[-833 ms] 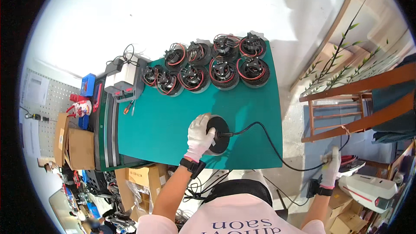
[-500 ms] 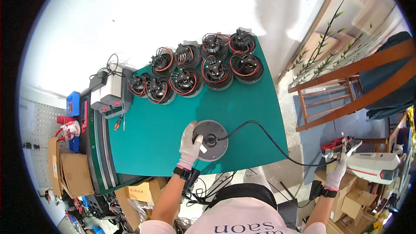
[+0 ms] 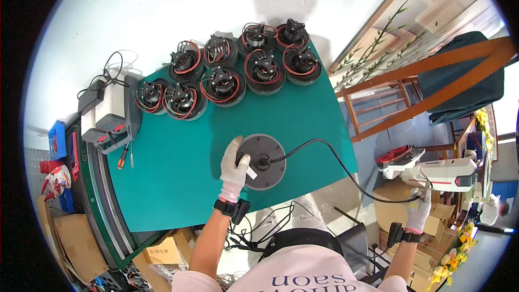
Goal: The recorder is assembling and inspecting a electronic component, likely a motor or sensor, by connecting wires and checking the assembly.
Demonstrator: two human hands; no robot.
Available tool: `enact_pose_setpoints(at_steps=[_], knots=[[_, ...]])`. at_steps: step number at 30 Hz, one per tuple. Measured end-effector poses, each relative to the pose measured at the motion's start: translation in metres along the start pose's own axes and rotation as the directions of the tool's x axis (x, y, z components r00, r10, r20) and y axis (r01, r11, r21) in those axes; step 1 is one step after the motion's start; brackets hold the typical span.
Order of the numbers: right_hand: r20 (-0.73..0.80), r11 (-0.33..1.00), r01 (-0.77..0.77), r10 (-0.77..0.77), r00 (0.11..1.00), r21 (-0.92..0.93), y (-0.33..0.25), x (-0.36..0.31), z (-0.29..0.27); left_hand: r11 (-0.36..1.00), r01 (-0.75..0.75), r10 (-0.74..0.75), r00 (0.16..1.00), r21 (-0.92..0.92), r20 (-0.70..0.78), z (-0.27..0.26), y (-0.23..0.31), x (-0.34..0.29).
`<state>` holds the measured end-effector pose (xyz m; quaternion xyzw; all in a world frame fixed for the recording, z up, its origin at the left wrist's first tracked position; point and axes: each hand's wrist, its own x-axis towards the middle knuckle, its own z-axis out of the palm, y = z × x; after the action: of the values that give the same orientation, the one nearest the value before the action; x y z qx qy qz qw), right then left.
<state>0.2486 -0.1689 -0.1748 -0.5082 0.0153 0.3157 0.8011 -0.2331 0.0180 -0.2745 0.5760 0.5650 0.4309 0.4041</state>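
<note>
A flat grey disc (image 3: pixel 272 176) with small holes round its rim lies near the front edge of the green table. My left hand (image 3: pixel 234 166), in a white glove, grips its left side, fingers at the rim and thumb toward the hub. A small white tag hangs beside the thumb. From the hub a black cable (image 3: pixel 338 159) arches over the table's right edge. Off to the right, my gloved right hand (image 3: pixel 419 211) is closed on the far end of that cable, away from the table. Its fingertips are small and partly unclear.
Several black wheel-like units (image 3: pixel 221 86) with red wires stand in two rows at the back of the green mat (image 3: pixel 162 194). A grey-and-white power unit (image 3: pixel 116 111) and a screwdriver (image 3: pixel 123 157) sit left. A wooden chair (image 3: pixel 411 108) and a white appliance (image 3: pixel 443 174) are at right.
The whole view has shifted, so the wheel units and the power unit appear farther left. Both hands keep their holds on the disc and the cable.
</note>
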Motion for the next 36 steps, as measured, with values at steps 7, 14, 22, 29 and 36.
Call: enact_pose_setpoints(at_steps=[7, 14, 22, 29, 36], knots=[[0.078, 1.0, 0.011, -0.012, 0.997, 0.022, 0.003, -0.028, 0.02, 0.98, 0.01, -0.009, 1.0, -0.197, 0.007, -0.008, -0.024, -0.001], [0.092, 0.999, 0.026, -0.031, 0.995, 0.046, -0.008, -0.044, 0.03, 0.966, -0.008, 0.012, 1.0, -0.259, 0.014, -0.01, -0.028, 0.001], [0.144, 0.989, -0.054, 0.034, 0.989, 0.139, 0.014, -0.072, -0.006, 0.864, 0.141, -0.129, 0.99, -0.483, 0.058, -0.019, -0.05, -0.005], [0.141, 0.991, -0.082, 0.067, 0.988, 0.105, 0.028, -0.1, 0.002, 0.948, -0.01, 0.006, 1.0, -0.318, -0.014, -0.019, -0.059, -0.008], [0.459, 0.982, -0.186, 0.176, 0.871, -0.022, 0.034, -0.104, -0.007, 0.998, -0.01, 0.006, 0.997, -0.057, -0.071, -0.02, -0.049, -0.011]])
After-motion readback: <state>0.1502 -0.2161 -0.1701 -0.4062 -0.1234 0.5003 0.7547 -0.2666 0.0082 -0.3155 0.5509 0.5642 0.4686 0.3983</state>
